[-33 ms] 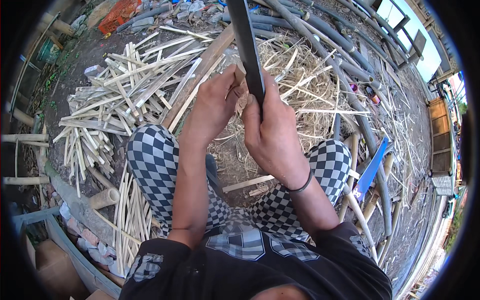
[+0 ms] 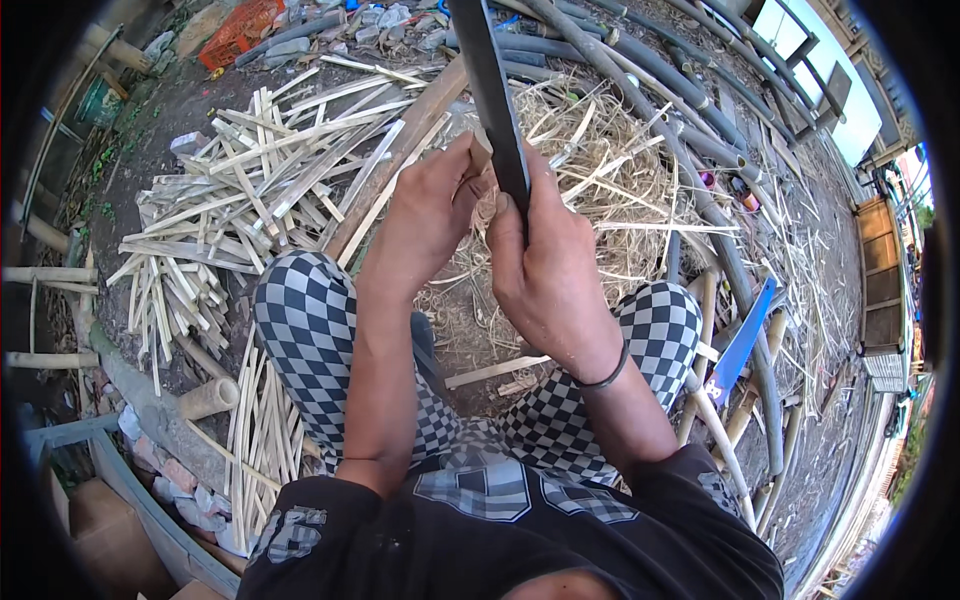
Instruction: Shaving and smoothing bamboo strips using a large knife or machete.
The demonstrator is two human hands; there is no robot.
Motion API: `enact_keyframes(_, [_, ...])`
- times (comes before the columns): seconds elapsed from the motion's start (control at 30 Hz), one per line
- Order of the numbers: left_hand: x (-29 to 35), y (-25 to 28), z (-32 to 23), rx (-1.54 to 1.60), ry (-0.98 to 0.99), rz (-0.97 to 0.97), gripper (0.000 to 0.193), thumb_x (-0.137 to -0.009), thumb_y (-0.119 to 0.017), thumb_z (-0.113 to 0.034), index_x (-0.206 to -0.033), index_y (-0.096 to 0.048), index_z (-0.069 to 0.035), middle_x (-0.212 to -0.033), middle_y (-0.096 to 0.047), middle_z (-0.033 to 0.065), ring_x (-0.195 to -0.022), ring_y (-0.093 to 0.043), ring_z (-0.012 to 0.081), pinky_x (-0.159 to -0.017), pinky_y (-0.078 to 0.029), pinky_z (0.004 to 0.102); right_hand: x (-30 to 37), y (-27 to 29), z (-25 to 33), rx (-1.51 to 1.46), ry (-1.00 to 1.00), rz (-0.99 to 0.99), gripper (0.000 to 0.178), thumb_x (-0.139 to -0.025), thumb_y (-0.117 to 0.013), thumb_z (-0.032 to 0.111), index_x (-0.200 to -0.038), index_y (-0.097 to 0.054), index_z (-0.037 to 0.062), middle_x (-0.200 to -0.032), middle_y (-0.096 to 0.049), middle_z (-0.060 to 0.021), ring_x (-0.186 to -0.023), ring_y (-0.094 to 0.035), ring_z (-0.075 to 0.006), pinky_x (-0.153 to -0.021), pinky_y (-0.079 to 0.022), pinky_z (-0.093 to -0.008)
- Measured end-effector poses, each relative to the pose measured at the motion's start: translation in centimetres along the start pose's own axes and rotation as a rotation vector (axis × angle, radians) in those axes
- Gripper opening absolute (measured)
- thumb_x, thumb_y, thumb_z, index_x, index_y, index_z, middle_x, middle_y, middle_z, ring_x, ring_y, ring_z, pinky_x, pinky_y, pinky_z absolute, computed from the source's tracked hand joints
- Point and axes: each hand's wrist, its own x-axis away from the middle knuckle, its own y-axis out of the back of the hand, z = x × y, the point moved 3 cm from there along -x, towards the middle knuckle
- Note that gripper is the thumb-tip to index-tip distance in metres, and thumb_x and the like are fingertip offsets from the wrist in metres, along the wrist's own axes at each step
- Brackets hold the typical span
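My right hand [image 2: 555,260] is closed round the lower end of a long dark blade [image 2: 490,90]. The blade stands nearly upright, its far end running out at the top edge. Just left of the blade, my left hand [image 2: 425,215] is closed, fingers and thumb pinched together. A small tan, flat-ended piece [image 2: 482,152] shows at its fingertips, close against the blade; its kind cannot be made out. Behind both hands lies a heap of pale curled shavings [image 2: 620,195].
Split bamboo strips [image 2: 240,170] are piled at the left beside a wooden plank [image 2: 400,150]. Bamboo poles [image 2: 650,90] lie across the far right. A blue saw blade [image 2: 742,340] rests by my right knee, and a red-orange crate [image 2: 240,32] stands far left.
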Motion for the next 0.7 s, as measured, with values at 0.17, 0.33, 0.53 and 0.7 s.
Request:
enact_keyframes(0.17, [-0.5, 0.3, 0.0, 0.041, 0.057, -0.027, 0.028, -0.096, -0.069, -0.013, -0.118, -0.059, 0.002, -0.086, -0.066, 0.0243, -0.08, -0.066, 0.0427, -0.069, -0.051, 0.046, -1.3, -0.3, -0.2, 0.016, -0.039, -0.001, 0.049, -0.098, -0.051, 0.002, -0.145, -0.039, -0.0012, -0.076, -0.065, -0.0255, -0.07, -0.069, -0.0423, -0.063, -0.051, -0.0515])
enact_keyframes(0.33, [0.2, 0.1, -0.7, 0.016, 0.054, -0.032, 0.022, -0.097, -0.068, -0.012, -0.112, -0.059, 0.002, -0.09, -0.068, 0.0246, -0.085, -0.068, 0.0433, -0.071, -0.052, 0.0467, -0.7, 0.5, 0.5, -0.001, -0.067, -0.026, 0.042, -0.098, -0.052, 0.001, -0.139, -0.048, -0.0014, -0.073, -0.063, -0.0241, -0.067, -0.069, -0.0393, -0.062, -0.051, -0.0448])
enact_keyframes(0.53, [0.3, -0.1, -0.9, -0.034, 0.044, -0.014, 0.027, -0.094, -0.07, -0.01, -0.116, -0.06, 0.001, -0.088, -0.067, 0.0239, -0.083, -0.068, 0.0414, -0.071, -0.051, 0.047, -1.2, -0.2, -1.7, 0.065, 0.03, 0.037, 0.057, -0.093, -0.052, -0.002, -0.148, -0.036, -0.0038, -0.07, -0.063, -0.0283, -0.064, -0.066, -0.0468, -0.059, -0.051, -0.0546])
enact_keyframes(0.7, [0.2, 0.4, 0.4, 0.054, 0.101, 0.015, 0.033, -0.095, -0.07, -0.016, -0.122, -0.061, 0.0, -0.087, -0.068, 0.0212, -0.079, -0.068, 0.039, -0.071, -0.052, 0.0443, -1.0, 0.1, -0.9, 0.003, -0.029, -0.029, 0.044, -0.101, -0.054, 0.005, -0.144, -0.047, -0.0009, -0.072, -0.064, -0.0115, -0.062, -0.065, -0.0191, -0.06, -0.052, -0.0338])
